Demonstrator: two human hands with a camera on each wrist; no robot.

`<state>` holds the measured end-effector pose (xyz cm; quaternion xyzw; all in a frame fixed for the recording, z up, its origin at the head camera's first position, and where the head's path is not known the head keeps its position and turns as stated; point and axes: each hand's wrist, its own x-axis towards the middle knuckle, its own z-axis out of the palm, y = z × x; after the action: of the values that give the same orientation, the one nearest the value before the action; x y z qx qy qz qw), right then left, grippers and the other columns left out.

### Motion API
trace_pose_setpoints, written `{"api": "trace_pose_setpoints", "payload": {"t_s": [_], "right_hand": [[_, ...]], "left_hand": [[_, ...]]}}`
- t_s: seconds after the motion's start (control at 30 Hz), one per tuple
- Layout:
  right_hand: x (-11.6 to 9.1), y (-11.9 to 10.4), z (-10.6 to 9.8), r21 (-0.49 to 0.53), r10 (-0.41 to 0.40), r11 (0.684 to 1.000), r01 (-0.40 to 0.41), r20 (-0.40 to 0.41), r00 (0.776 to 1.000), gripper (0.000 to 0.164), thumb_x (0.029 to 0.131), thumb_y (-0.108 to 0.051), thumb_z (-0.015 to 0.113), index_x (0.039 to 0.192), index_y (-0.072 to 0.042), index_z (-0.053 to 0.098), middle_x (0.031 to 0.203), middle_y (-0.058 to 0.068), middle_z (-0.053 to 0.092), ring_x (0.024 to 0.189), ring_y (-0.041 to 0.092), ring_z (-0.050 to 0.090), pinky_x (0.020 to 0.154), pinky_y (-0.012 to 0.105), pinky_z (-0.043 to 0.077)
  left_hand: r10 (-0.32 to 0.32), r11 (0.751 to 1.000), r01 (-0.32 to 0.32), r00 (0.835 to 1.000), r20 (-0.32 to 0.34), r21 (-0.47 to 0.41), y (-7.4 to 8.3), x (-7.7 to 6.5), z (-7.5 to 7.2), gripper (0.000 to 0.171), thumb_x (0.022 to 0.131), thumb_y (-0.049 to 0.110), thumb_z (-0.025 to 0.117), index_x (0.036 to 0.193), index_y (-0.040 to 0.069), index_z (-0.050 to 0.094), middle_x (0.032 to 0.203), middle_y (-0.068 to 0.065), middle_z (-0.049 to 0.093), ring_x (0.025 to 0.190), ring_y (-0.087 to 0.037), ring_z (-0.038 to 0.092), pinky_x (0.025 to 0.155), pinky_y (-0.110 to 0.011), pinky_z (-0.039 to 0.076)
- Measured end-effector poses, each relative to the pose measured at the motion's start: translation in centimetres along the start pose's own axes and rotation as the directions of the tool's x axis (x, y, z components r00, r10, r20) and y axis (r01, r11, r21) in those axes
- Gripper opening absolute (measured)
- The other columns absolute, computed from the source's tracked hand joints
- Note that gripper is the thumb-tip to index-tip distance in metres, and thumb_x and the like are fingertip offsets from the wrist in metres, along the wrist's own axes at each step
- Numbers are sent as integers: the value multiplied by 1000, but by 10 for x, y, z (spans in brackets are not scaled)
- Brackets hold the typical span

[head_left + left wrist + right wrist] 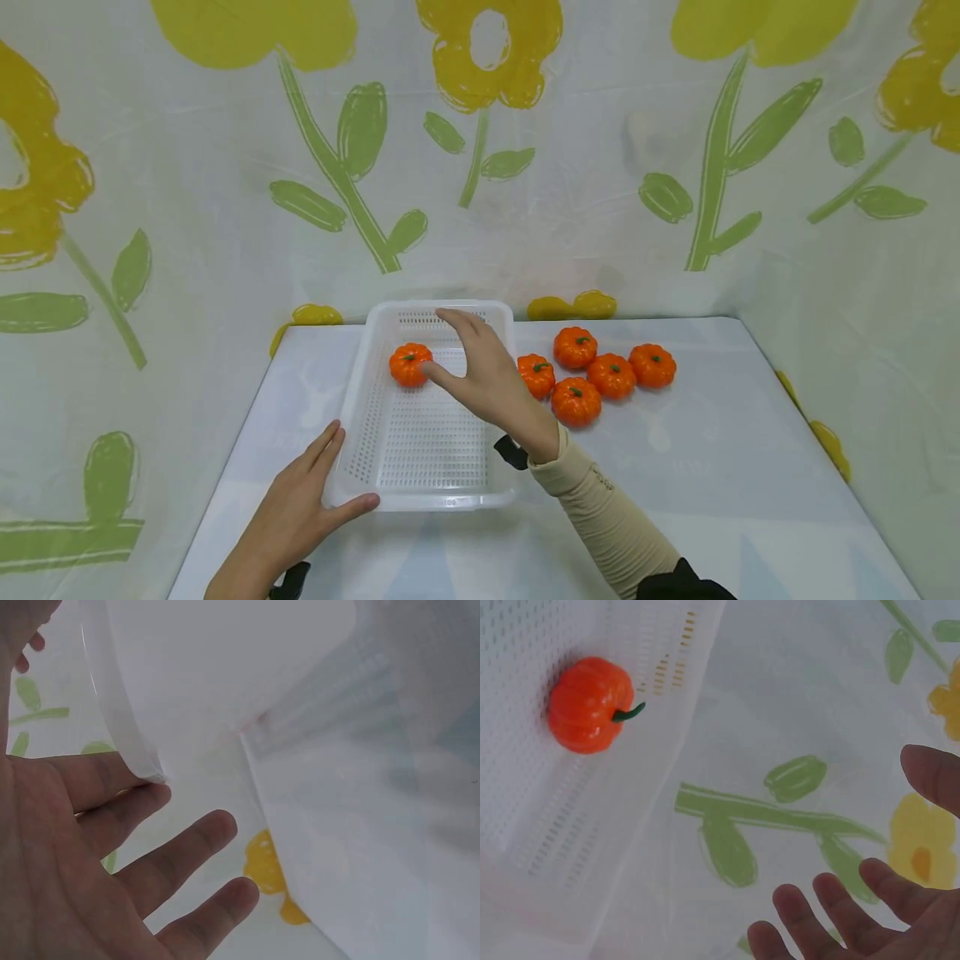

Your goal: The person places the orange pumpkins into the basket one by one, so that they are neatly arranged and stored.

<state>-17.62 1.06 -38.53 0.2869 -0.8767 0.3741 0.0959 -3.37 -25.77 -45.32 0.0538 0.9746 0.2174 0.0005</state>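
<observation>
A white perforated plastic basket (431, 502) stands on the table, and one small orange toy pumpkin (408, 364) with a green stem lies inside it. My left hand (296, 500) rests at the basket's near left corner, fingers straight along the side and thumb by the front rim; in the left wrist view its fingertips (156, 796) touch the rim. Over the basket's right part, my right hand (487, 375) is raised with fingers spread and nothing in it. In the head view its thumb overlaps the pumpkin's edge; the right wrist view shows the hand apart from the pumpkin (591, 705).
Several more orange pumpkins (611, 376) sit in a cluster on the white table (697, 467), just right of the basket. One of them is partly covered by the right hand. A flower-printed curtain (585, 167) surrounds the table at the back and sides.
</observation>
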Motion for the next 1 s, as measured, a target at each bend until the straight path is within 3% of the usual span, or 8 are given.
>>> {"api": "trace_pose_setpoints", "payload": {"t_s": [0.23, 0.5, 0.8, 1.0], "right_hand": [[-28, 22, -14, -112, 30, 993, -34, -37, 999, 71, 91, -38, 76, 152, -18, 44, 153, 4, 43, 137, 24, 45, 111, 45, 44], [-54, 49, -26, -101, 150, 983, -154, -45, 988, 72, 90, -39, 78, 151, -19, 45, 154, 5, 44, 138, 26, 44, 110, 50, 44], [-74, 82, -39, -118, 196, 972, -202, -67, 978, 72, 89, -38, 79, 150, -16, 47, 152, 6, 46, 138, 28, 44, 109, 54, 44], [-85, 100, -49, -114, 247, 960, -254, -72, 966, 73, 89, -35, 80, 149, -13, 47, 149, 8, 47, 130, 29, 49, 105, 54, 47]], "left_hand": [[-23, 1000, 23, 1000, 5, -11, 1, 0, 1, 115, 78, 73, 71, 157, 0, 32, 163, -18, 29, 137, -48, 41, 107, -65, 39], [-24, 1000, 24, 1000, 11, 2, 1, 0, 0, 118, 77, 79, 66, 157, -1, 32, 163, -18, 29, 137, -47, 41, 107, -65, 39], [-44, 999, 44, 999, 29, 7, 1, 1, 1, 118, 76, 78, 68, 157, 0, 32, 163, -19, 28, 137, -48, 41, 107, -66, 38], [-44, 999, 44, 999, 24, 5, 2, 1, 0, 118, 76, 77, 69, 157, 0, 32, 164, -18, 28, 138, -47, 41, 108, -65, 38]]}}
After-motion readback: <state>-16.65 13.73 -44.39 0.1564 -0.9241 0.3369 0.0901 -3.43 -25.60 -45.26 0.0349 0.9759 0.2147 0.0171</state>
